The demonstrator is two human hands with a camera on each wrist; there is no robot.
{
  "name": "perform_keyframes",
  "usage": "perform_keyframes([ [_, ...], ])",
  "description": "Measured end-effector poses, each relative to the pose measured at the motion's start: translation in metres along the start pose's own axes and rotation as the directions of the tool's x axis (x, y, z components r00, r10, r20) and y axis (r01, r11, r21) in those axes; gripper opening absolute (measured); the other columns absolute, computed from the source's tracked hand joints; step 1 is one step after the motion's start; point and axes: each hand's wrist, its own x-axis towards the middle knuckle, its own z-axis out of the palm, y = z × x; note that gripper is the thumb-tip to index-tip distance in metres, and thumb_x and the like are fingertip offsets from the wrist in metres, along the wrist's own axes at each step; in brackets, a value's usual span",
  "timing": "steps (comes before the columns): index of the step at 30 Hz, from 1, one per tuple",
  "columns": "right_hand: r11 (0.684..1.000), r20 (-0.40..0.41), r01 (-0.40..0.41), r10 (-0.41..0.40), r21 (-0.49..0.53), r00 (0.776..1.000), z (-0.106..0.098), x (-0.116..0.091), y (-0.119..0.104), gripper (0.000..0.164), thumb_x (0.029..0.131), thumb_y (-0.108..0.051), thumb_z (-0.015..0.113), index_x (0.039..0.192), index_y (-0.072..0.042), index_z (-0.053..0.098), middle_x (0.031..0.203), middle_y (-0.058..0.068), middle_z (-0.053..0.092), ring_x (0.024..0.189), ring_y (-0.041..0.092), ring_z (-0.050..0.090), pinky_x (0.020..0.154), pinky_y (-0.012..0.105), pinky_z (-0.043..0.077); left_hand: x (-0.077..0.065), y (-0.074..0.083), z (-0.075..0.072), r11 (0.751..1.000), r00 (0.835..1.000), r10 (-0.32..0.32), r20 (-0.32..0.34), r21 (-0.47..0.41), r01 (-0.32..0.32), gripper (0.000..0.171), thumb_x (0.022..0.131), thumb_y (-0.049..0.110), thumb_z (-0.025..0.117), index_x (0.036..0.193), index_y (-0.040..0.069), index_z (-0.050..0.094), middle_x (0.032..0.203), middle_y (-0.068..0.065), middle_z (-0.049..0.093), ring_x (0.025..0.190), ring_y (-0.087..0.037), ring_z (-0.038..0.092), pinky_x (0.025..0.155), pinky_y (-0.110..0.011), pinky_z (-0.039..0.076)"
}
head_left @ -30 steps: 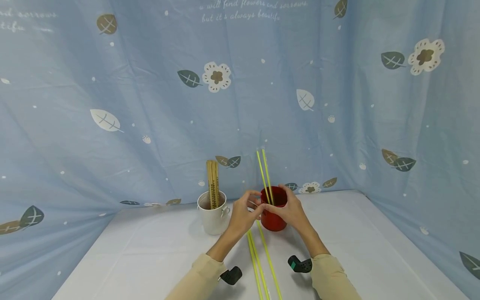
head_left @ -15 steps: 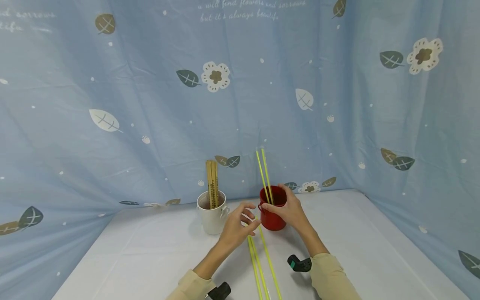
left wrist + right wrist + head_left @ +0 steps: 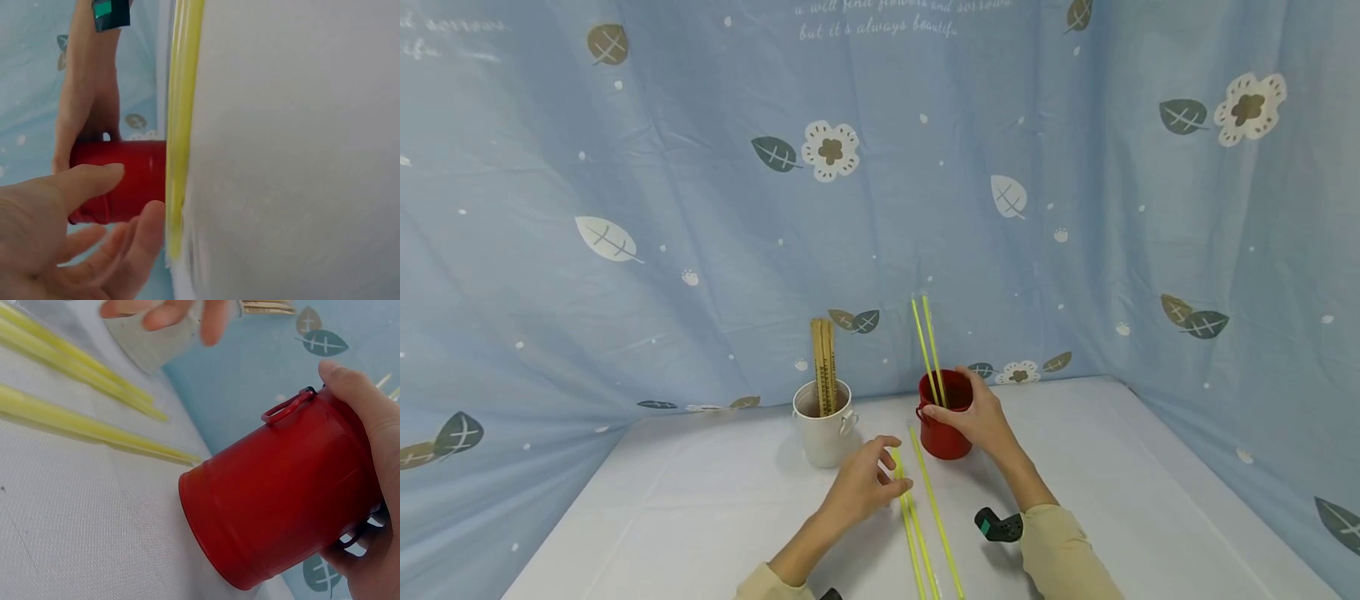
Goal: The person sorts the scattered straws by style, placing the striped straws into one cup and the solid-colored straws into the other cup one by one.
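Note:
My right hand grips a small red bucket near its top, thumb at the front of the rim and fingers round the far side. Two thin yellow sticks lean upright inside it. My left hand hovers over the near ends of three similar yellow sticks lying on the table, its fingers loosely bent and thumb apart. Nothing shows between those fingers in the left wrist view, where the lying sticks pass beside the fingertips. In the right wrist view the bucket's wire handle loop shows.
A white bucket with several wooden sticks printed with dark marks stands left of the red one. The white-covered table ends at a blue patterned curtain behind. A black wrist camera sits by the right sleeve.
My left hand has come away from the red bucket's rim and moved down and left, above the lying yellow sticks. The right hand stays on the bucket.

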Motion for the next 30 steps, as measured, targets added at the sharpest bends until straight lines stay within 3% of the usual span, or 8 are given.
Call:
perform_keyframes([
  [4,1.0,0.006,-0.007,0.007,-0.003,1.0,0.0,0.0,-0.001,0.097,0.075,-0.051,0.081,0.151,-0.017,0.031,0.143,0.008,0.048,0.13,0.03,0.049,0.097,0.054,0.051,-0.005,0.001,0.002,0.994,0.997,-0.051,0.06,0.1,0.045,0.064,0.079,0.025,0.083,0.13,-0.001,0.055,0.091,-0.007,0.061,0.063,0.003,0.056,0.059,-0.017,0.046],
  [10,1.0,0.008,-0.012,0.012,-0.009,1.0,0.0,-0.001,-0.003,0.097,0.075,-0.052,0.081,0.151,-0.018,0.031,0.143,0.008,0.048,0.13,0.03,0.049,0.096,0.053,0.052,-0.008,0.005,0.006,0.966,0.977,-0.177,0.122,0.209,0.149,0.083,0.074,0.039,0.085,0.137,-0.004,0.051,0.089,-0.002,0.058,0.069,-0.007,0.048,0.065,-0.026,0.04],
  [14,1.0,0.007,-0.005,0.005,-0.006,1.0,-0.001,-0.001,-0.002,0.097,0.075,-0.052,0.081,0.151,-0.018,0.031,0.143,0.008,0.048,0.129,0.03,0.049,0.095,0.054,0.052,-0.009,0.005,0.006,0.954,0.975,-0.185,0.122,0.261,0.148,0.088,0.07,0.043,0.086,0.135,-0.005,0.052,0.085,-0.001,0.057,0.071,-0.011,0.048,0.066,-0.029,0.041],
  [18,1.0,0.011,0.007,-0.007,-0.008,1.0,-0.001,-0.001,-0.002,0.097,0.076,-0.053,0.08,0.151,-0.016,0.031,0.143,0.009,0.048,0.129,0.031,0.049,0.094,0.053,0.052,-0.012,0.007,0.001,0.946,0.971,-0.19,0.144,0.291,0.142,0.08,0.07,0.043,0.086,0.127,-0.004,0.058,0.081,0.001,0.055,0.071,-0.012,0.047,0.064,-0.028,0.04],
  [23,1.0,0.01,-0.001,0.001,-0.002,1.0,-0.001,-0.001,-0.003,0.097,0.075,-0.053,0.081,0.151,-0.017,0.031,0.143,0.008,0.048,0.129,0.031,0.049,0.095,0.053,0.052,-0.012,0.011,-0.009,0.949,0.956,-0.207,0.208,0.28,0.144,0.05,0.069,0.038,0.087,0.098,0.003,0.065,0.075,0.002,0.053,0.066,-0.009,0.045,0.059,-0.025,0.036],
  [26,1.0,0.009,-0.008,0.008,0.003,1.0,-0.002,0.0,-0.003,0.096,0.075,-0.052,0.081,0.15,-0.017,0.032,0.142,0.008,0.049,0.129,0.03,0.049,0.095,0.053,0.052,-0.011,0.01,-0.014,0.948,0.951,-0.2,0.235,0.293,0.127,0.04,0.068,0.034,0.087,0.086,0.009,0.063,0.073,0.003,0.055,0.065,-0.007,0.047,0.062,-0.027,0.038],
  [30,1.0,0.015,-0.018,0.018,0.002,1.0,-0.001,-0.001,-0.004,0.096,0.075,-0.052,0.081,0.151,-0.018,0.032,0.143,0.008,0.048,0.13,0.03,0.048,0.095,0.053,0.052,-0.011,0.009,-0.018,0.941,0.948,-0.195,0.25,0.32,0.109,0.035,0.066,0.029,0.087,0.084,0.011,0.062,0.073,0.005,0.056,0.069,-0.006,0.048,0.072,-0.033,0.039],
])
